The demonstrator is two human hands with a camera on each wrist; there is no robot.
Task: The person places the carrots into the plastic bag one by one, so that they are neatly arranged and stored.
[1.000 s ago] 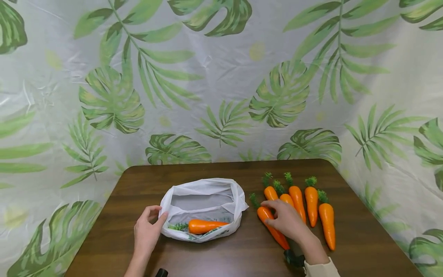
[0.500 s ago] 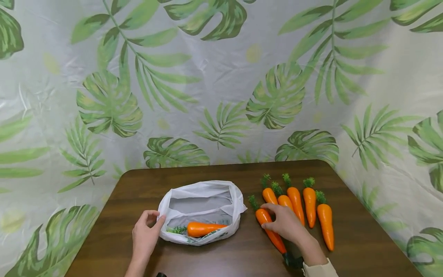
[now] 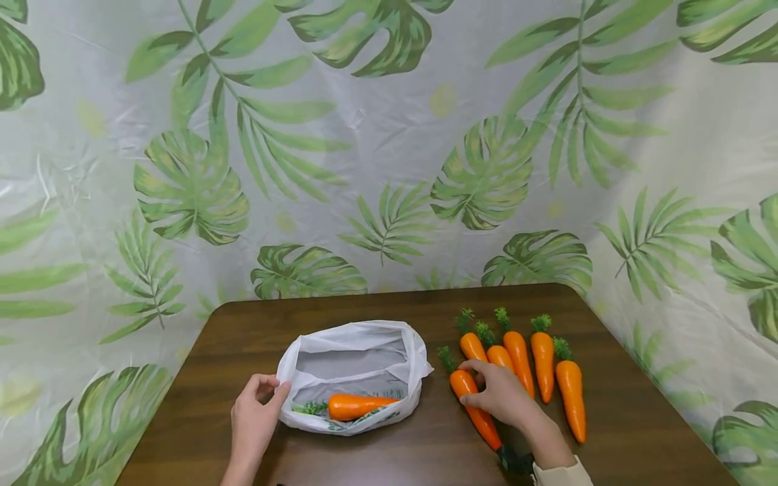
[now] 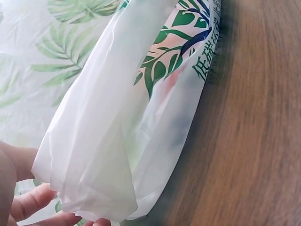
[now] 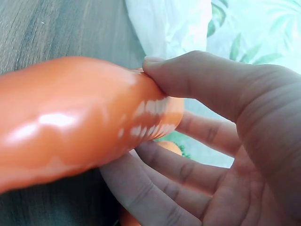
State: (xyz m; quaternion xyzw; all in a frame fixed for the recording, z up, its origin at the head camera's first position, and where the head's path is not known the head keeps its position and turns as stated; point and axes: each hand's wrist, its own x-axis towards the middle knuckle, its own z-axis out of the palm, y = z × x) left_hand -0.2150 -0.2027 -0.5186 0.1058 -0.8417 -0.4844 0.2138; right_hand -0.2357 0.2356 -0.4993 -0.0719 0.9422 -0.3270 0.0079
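Note:
My left hand [image 3: 253, 413] holds the left rim of a white plastic bag [image 3: 419, 368] between thumb and fingers. The bag's mouth gapes upward. One orange carrot [image 3: 358, 406] with a green leafy top lies inside it, along the near side. In the left wrist view, fingertips [image 4: 33, 202] touch the bag's gathered edge. On the right, my right hand [image 3: 510, 398] grips the nearest carrot [image 3: 483, 424] by its thick upper part. The right wrist view has my thumb [image 5: 197, 75] on one side of this carrot [image 5: 70, 117] and fingers on the other.
Several more carrots, among them the rightmost carrot [image 3: 571, 398], lie side by side just beyond my right hand. A dark wooden table [image 3: 377, 459] carries everything. Behind it hangs a leaf-patterned sheet [image 3: 389, 148]. A black wrist device [image 3: 515, 462] sits at the right wrist.
The head view has shifted slightly, so the scene sits a little lower. My right thumb and fingers have settled around the carrot. The left hand stays at the bag's rim.

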